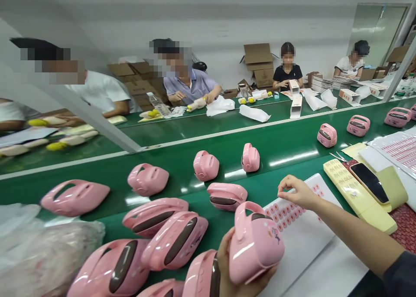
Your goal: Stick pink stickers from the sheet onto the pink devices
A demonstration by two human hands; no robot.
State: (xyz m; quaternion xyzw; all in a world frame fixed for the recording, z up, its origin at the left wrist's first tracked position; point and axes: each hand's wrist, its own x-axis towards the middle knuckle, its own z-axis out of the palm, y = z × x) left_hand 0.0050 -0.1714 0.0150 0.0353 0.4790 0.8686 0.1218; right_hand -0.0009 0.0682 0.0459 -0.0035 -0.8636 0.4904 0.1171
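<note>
Left hand (227, 266) has a pink handled gadget (256, 245) firmly in its grip, fingers wrapped round the underside, with a little printed figure on the side facing the camera. The gadget's held up just over the edge of the green counter (269, 175). Right hand (300, 193) hovers just above a white sheet of round pink stickers (286, 217), fingertips pinched nearly together. Can't tell if there's a sticker between them, too small to see. More pink gadgets (162, 219) are scattered along the counter, some on their sides, a few upright. Over on the right, a phone (369, 183) lies on a pale yellow moulded tray (354, 197), with what look like small scissors (336, 157) nearby. Clear plastic bags (42, 245) are heaped bottom left. Co-workers (191, 86) sit across at a second counter, cardboard boxes (260, 65) behind them.
</note>
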